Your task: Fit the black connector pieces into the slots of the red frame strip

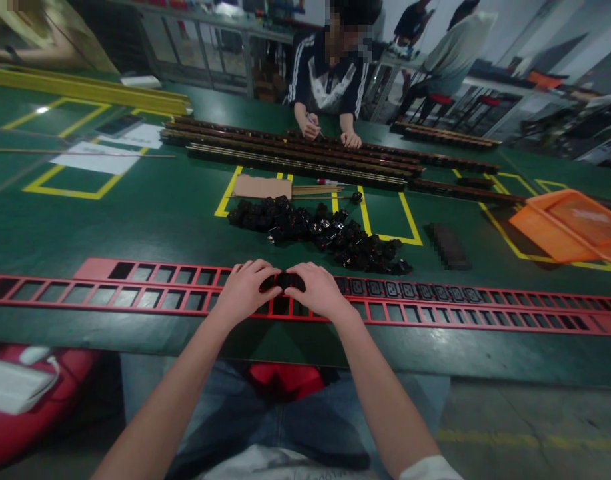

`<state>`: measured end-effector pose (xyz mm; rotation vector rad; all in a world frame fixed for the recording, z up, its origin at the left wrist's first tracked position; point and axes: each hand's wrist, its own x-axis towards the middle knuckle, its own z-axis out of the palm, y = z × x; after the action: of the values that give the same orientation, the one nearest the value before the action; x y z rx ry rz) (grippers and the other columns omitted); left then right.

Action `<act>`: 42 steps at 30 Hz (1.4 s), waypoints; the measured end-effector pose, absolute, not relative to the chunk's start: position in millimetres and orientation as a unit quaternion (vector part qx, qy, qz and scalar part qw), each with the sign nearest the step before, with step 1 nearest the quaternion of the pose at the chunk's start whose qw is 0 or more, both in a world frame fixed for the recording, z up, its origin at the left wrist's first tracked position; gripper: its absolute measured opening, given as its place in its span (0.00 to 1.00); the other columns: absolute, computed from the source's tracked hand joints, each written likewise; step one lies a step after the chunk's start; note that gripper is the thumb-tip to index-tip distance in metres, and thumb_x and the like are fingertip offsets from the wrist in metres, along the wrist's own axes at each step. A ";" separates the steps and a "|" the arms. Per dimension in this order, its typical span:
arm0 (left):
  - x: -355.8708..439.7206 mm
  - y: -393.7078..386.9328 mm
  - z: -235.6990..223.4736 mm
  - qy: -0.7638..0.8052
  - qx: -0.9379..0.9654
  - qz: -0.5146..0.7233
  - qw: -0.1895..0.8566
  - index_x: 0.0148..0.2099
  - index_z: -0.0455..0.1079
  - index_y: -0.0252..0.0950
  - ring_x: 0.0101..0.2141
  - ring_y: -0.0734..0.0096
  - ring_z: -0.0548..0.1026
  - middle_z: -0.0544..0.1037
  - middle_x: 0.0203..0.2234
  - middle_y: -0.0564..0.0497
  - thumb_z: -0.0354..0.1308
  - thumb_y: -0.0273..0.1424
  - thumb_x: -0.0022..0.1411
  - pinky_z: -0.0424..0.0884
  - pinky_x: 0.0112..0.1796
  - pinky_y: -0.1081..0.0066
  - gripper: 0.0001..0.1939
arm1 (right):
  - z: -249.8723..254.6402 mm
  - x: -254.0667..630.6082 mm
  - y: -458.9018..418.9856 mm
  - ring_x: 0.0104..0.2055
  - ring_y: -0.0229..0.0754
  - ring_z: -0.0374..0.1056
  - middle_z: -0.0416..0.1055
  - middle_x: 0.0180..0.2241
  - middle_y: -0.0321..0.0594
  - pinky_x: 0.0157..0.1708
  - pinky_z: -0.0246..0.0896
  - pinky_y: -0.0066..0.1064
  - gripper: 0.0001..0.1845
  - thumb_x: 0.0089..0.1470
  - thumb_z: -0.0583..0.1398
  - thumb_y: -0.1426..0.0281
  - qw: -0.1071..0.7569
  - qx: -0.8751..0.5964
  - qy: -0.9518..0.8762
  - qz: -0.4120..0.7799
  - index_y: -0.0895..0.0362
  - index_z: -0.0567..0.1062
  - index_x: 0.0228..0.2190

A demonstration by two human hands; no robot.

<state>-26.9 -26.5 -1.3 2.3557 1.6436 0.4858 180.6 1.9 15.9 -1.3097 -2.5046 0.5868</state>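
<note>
My left hand (244,292) and my right hand (319,291) meet over the upper of two long red slotted strips (96,268). Between their bent fingers and thumbs is a black power socket (285,280), gripped from both sides at an opening of the strip. The fingers partly hide it, so I cannot tell how deep it sits. To the right, a row of black sockets (408,289) is fitted in the same strip. The lower red strip (598,325) lies alongside, nearer my body, with open slots. Just beyond my hands, loose black sockets (335,233) lie in a heap.
Behind the heap lie a cardboard piece (262,187) and thin rods. Long dark rails (295,160) cross the green table (150,220). A co-worker (330,73) leans over them with a pen. An orange basket (575,227) stands right; paper sheets (95,158) lie left.
</note>
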 end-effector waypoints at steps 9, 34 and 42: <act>-26.1 -28.6 0.5 0.557 0.808 0.162 0.106 0.54 0.70 0.43 0.46 0.59 0.71 0.76 0.47 0.50 0.59 0.39 0.64 0.64 0.44 0.60 0.16 | 17.0 181.3 -2.0 0.45 0.46 0.68 0.72 0.41 0.41 0.46 0.58 0.36 0.15 0.55 0.64 0.63 0.122 -0.482 -0.841 0.213 0.54 0.72 0.44; -27.1 -23.2 -4.7 0.565 0.798 0.169 0.125 0.50 0.74 0.44 0.45 0.60 0.73 0.77 0.46 0.50 0.61 0.39 0.62 0.64 0.42 0.61 0.15 | 24.4 178.5 3.2 0.46 0.46 0.69 0.75 0.42 0.40 0.42 0.60 0.35 0.13 0.56 0.64 0.64 0.084 -0.463 -0.861 0.195 0.54 0.74 0.43; -26.1 -23.1 -4.6 0.569 0.796 0.166 0.123 0.51 0.73 0.44 0.45 0.60 0.72 0.77 0.46 0.51 0.61 0.38 0.61 0.63 0.42 0.61 0.15 | 17.5 177.1 -2.3 0.47 0.45 0.67 0.74 0.42 0.41 0.47 0.59 0.36 0.14 0.57 0.64 0.64 0.100 -0.469 -0.858 0.183 0.55 0.72 0.44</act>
<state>-26.1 -23.1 -4.6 2.3227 1.6606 0.4831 177.1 -2.3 17.5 -1.3870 -2.5370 0.5424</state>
